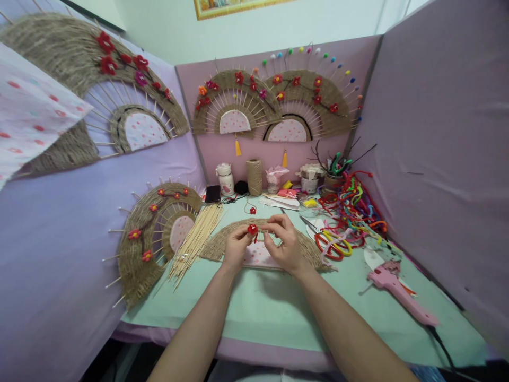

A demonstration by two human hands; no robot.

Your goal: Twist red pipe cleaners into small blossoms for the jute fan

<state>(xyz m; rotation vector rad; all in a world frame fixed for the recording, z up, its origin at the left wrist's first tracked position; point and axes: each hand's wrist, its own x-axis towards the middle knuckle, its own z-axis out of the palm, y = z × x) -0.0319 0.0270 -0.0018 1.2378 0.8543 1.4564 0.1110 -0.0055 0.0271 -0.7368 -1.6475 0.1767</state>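
Observation:
A small red flower (pixel 252 229) with a short dangling red end is pinched in my left hand (pixel 237 248), above the middle of a twine-wrapped fan (pixel 220 242). Just to the right, my right hand (pixel 284 245) has its thumb and index finger apart, the fingertips close to the flower; I cannot make out anything between them. The fan lies flat on the table, and its white centre with pink dots (pixel 260 255) shows between my wrists. Beyond the fan's top edge lies a second red flower (pixel 253 210).
Thin wooden sticks (pixel 196 239) lie left of the fan. Scissors (pixel 334 245) and tangled coloured pipe cleaners (pixel 353 207) are at the right, with a pink glue gun (pixel 401 294) nearer. A twine roll (pixel 254 178) and a white bottle (pixel 225 179) stand behind. Decorated fans (pixel 234 101) hang on the panels.

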